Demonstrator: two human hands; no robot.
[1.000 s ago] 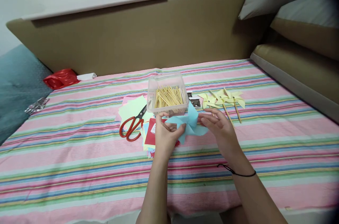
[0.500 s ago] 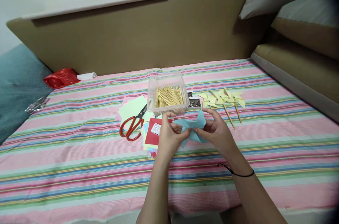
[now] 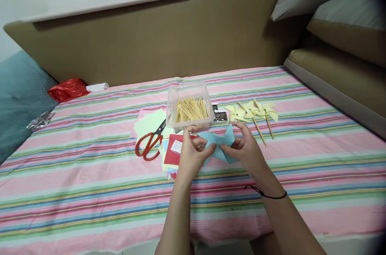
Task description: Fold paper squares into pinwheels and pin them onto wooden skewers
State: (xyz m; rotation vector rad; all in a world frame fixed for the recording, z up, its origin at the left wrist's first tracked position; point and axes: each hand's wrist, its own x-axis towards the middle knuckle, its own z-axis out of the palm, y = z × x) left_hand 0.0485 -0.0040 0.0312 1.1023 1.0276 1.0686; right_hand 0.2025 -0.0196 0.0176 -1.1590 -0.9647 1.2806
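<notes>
Where the hands are meeting: left hand and right hand are part-closing, thumbs and fingers pinching the blue paper pinwheel, probably securing its folds near the centre.
Blue piece: being held above the striped cloth, nearer than the stick box.
Scissors: resting partly on loose sheets, presumably awaiting reach.
Yellow pinwheels: lying rightward, apparently being grouped apart.

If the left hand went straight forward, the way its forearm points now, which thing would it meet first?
Probably the plastic box with sticks, just ahead of the left hand; the hand's height is unclear, so it may pass above.
</notes>
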